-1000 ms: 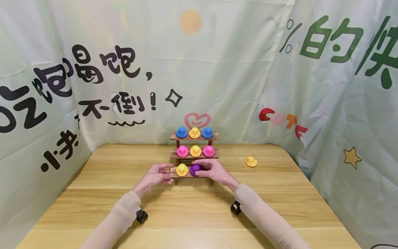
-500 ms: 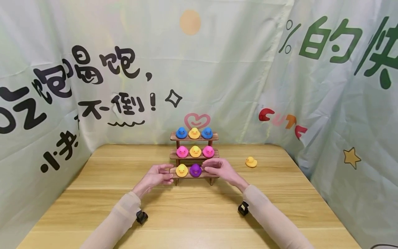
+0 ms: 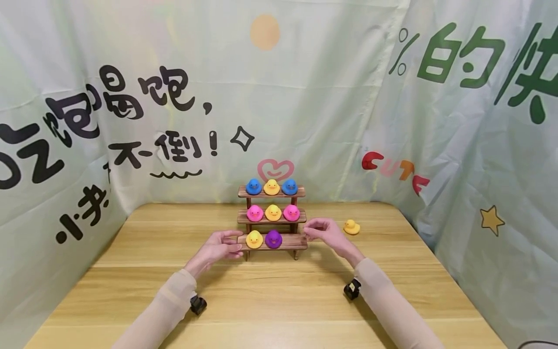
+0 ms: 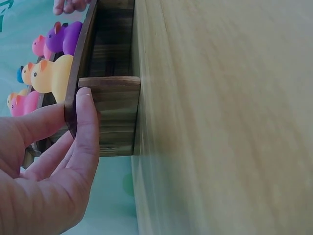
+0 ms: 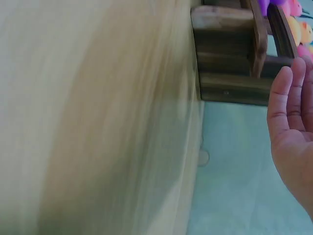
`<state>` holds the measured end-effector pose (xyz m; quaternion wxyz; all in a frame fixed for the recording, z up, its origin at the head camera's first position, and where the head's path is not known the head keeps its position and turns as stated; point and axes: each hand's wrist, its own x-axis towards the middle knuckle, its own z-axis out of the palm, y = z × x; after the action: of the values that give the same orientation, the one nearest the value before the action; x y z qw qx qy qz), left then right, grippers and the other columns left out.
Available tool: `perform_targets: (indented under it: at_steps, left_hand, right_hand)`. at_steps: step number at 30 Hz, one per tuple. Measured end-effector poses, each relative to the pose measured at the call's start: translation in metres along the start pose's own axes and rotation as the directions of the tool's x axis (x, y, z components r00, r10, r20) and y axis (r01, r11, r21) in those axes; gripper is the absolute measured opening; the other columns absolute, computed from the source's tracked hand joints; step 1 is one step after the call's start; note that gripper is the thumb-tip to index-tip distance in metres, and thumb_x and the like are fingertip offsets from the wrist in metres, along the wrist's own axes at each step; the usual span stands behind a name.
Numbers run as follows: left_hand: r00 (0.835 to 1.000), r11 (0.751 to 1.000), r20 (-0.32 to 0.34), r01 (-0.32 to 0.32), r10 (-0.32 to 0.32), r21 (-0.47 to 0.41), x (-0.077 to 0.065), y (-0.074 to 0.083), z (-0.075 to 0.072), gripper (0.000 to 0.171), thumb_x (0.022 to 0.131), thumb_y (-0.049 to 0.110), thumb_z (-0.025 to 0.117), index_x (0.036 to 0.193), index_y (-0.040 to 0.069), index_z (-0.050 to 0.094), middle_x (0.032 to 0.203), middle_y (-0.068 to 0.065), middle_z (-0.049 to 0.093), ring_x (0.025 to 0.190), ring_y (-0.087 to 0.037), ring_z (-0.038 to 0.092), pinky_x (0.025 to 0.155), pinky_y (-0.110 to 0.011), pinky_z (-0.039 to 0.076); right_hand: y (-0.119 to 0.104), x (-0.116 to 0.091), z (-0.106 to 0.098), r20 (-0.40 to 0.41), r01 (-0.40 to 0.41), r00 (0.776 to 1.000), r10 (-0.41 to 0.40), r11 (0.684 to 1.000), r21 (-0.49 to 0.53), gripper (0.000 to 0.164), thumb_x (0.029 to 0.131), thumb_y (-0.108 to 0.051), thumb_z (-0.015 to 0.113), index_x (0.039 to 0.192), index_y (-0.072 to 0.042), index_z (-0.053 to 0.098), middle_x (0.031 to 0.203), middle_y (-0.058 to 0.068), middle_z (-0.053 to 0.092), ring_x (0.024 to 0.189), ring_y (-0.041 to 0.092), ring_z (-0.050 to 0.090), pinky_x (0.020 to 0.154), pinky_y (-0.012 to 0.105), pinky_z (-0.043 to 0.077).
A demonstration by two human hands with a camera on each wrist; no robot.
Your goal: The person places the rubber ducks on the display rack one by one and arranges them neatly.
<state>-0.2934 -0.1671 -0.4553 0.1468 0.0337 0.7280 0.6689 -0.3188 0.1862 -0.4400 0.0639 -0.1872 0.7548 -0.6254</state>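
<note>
A three-tier wooden display stand (image 3: 287, 242) holds small rubber ducks. My left hand (image 3: 216, 246) pinches the left end of its lowest board, thumb above and finger below, as the left wrist view shows. On that board sit a yellow duck (image 3: 255, 239) and, beside it, a purple duck (image 3: 273, 239); the board's right part is bare. My right hand (image 3: 332, 236) is just off the board's right end, holding nothing, its fingers loosely bent. Right of it, a lone yellow duck (image 3: 351, 227) stands on the table.
The middle tier carries a yellow duck (image 3: 273, 213) between two pink ones (image 3: 255, 213). On top, a yellow duck (image 3: 272, 187) sits between two blue ones (image 3: 254, 186). Printed cloth (image 3: 322, 121) hangs behind the wooden table (image 3: 270, 300).
My right hand has let go of the purple duck and moved right, past the end of the lowest board. The purple duck stays on the board. My left hand has kept its place.
</note>
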Motion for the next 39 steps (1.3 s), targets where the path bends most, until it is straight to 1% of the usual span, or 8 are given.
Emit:
perform_targets:
  at_steps: [5,11,19,22,26,33,36,39]
  left_hand:
    - [1.000,1.000,0.011,-0.001,0.001,0.008,0.000,0.000,-0.001,0.052,0.092,-0.005,0.061,0.141,-0.004,0.045,0.107,-0.021,0.065,0.079,-0.020,0.071,0.080,-0.036,0.064]
    - [1.000,1.000,0.013,-0.004,0.003,0.015,0.000,0.000,-0.002,0.051,0.092,-0.005,0.061,0.140,-0.004,0.045,0.106,-0.022,0.065,0.078,-0.021,0.071,0.078,-0.034,0.065]
    - [1.000,1.000,0.010,0.001,-0.001,0.024,0.000,0.002,-0.003,0.052,0.092,-0.004,0.061,0.141,-0.004,0.044,0.105,-0.020,0.066,0.078,-0.021,0.071,0.079,-0.035,0.065]
    - [1.000,1.000,0.014,0.000,0.000,0.027,0.000,0.003,-0.004,0.052,0.092,-0.004,0.061,0.141,-0.004,0.044,0.104,-0.019,0.066,0.078,-0.021,0.070,0.079,-0.037,0.064]
    - [1.000,1.000,0.016,0.003,-0.004,0.031,0.000,0.003,-0.004,0.052,0.092,-0.004,0.061,0.140,-0.005,0.044,0.103,-0.019,0.065,0.077,-0.022,0.071,0.079,-0.037,0.065]
    - [1.000,0.999,0.007,-0.001,0.001,0.034,0.001,0.004,-0.003,0.052,0.091,-0.004,0.062,0.141,-0.003,0.045,0.106,-0.021,0.065,0.080,-0.025,0.071,0.081,-0.039,0.064]
    - [1.000,0.999,0.004,-0.006,0.006,0.039,0.000,0.004,-0.002,0.052,0.091,-0.004,0.062,0.141,-0.003,0.045,0.107,-0.021,0.065,0.081,-0.026,0.071,0.081,-0.039,0.064]
    - [1.000,0.999,0.015,-0.002,0.001,0.032,0.000,0.001,-0.003,0.053,0.091,-0.004,0.062,0.141,-0.004,0.044,0.106,-0.021,0.065,0.080,-0.025,0.071,0.080,-0.036,0.064]
  right_hand:
    - [0.003,-0.004,-0.020,0.004,-0.027,1.000,0.027,0.999,-0.034,0.030,0.092,-0.019,0.069,0.105,0.008,0.064,0.086,0.009,0.068,0.074,0.012,0.061,0.072,0.035,0.060]
    - [0.015,-0.008,-0.046,-0.013,-0.083,0.996,0.083,0.994,-0.070,0.030,0.093,-0.021,0.068,0.103,0.007,0.063,0.081,0.002,0.062,0.064,0.008,0.050,0.056,0.023,0.046]
    - [0.023,-0.012,-0.074,-0.046,-0.127,0.992,0.121,0.982,-0.139,0.029,0.092,-0.022,0.070,0.106,0.004,0.065,0.090,0.001,0.067,0.078,0.017,0.058,0.065,0.030,0.053]
    - [0.025,-0.012,-0.083,-0.072,-0.122,0.991,0.111,0.979,-0.166,0.038,0.091,-0.022,0.072,0.113,0.008,0.063,0.098,0.003,0.069,0.086,0.014,0.061,0.073,0.031,0.057]
    - [0.028,-0.014,-0.092,-0.100,-0.104,0.991,0.085,0.974,-0.203,0.048,0.092,-0.021,0.070,0.124,0.013,0.057,0.115,0.017,0.067,0.092,0.006,0.063,0.085,0.034,0.059]
    - [0.025,-0.014,-0.105,-0.232,-0.129,0.970,0.076,0.965,-0.226,0.045,0.093,-0.019,0.069,0.127,0.008,0.059,0.118,0.019,0.065,0.089,0.001,0.059,0.086,0.033,0.058]
    - [0.025,-0.015,-0.110,-0.274,-0.159,0.957,0.089,0.957,-0.242,0.046,0.094,-0.019,0.067,0.130,0.007,0.057,0.124,0.022,0.062,0.098,0.005,0.059,0.089,0.028,0.056]
    - [0.032,-0.015,-0.115,-0.312,-0.198,0.944,0.107,0.940,-0.278,0.044,0.096,-0.021,0.065,0.132,0.003,0.058,0.133,0.023,0.057,0.115,0.019,0.055,0.094,0.025,0.051]
